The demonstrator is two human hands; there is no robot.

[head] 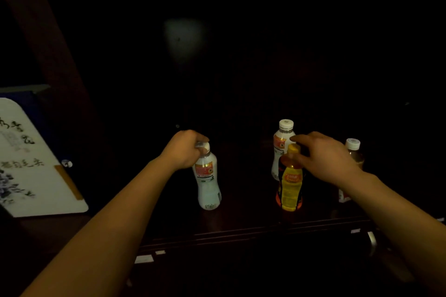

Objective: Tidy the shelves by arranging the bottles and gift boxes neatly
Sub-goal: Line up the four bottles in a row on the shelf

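Note:
On a dark wooden shelf (241, 229) stand several drink bottles. My left hand (184, 149) grips the cap and neck of a white milky bottle (208, 183) left of centre; the bottle leans slightly. My right hand (325, 157) is closed around the neck of a yellow bottle (290, 188) with an orange cap. Right behind the yellow one stands a second white bottle (282, 137). A brownish bottle (354, 152) with a white cap stands at the far right, partly hidden by my right forearm.
A white gift box (31, 164) with dark calligraphy and a floral print leans at the left on the shelf, with a blue box (36, 103) behind it. The shelf's back is very dark. The shelf's front edge (217, 239) runs below the bottles.

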